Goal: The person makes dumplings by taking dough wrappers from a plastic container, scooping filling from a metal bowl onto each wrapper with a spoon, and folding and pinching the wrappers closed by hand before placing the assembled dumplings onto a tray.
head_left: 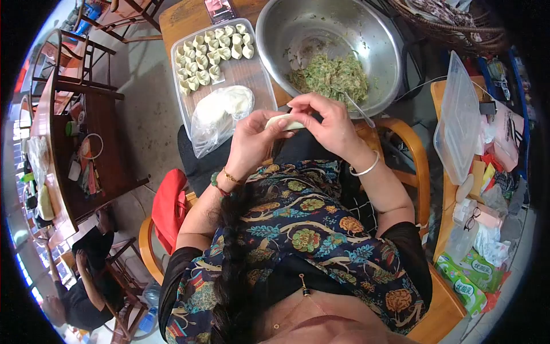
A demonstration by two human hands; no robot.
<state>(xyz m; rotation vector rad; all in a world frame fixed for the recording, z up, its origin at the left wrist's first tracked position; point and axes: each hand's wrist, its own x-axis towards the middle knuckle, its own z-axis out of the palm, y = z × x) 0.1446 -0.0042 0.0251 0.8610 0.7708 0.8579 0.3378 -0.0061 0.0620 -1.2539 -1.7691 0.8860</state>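
Note:
Between both hands, in front of the chest, is a pale folded dumpling point(285, 122). My left hand point(252, 137) pinches its left end with thumb and fingers. At the other end, my right hand point(332, 123) presses the dough between thumb and fingers. Just left of the hands, a plastic bag of white round wrappers point(222, 112) lies on the near part of a clear tray point(264, 86). Rows of finished dumplings point(213, 51) fill the tray's far part. Beyond my right hand, a large metal bowl point(387, 86) holds green filling point(335, 75) and a spoon point(358, 106).
A wooden table point(172, 23) bears the tray. Right of me stand a wooden chair arm point(421, 166) and a shelf with a plastic lid point(455, 126) and packages. A wicker basket point(458, 34) is at top right. Another person point(91, 292) sits at lower left.

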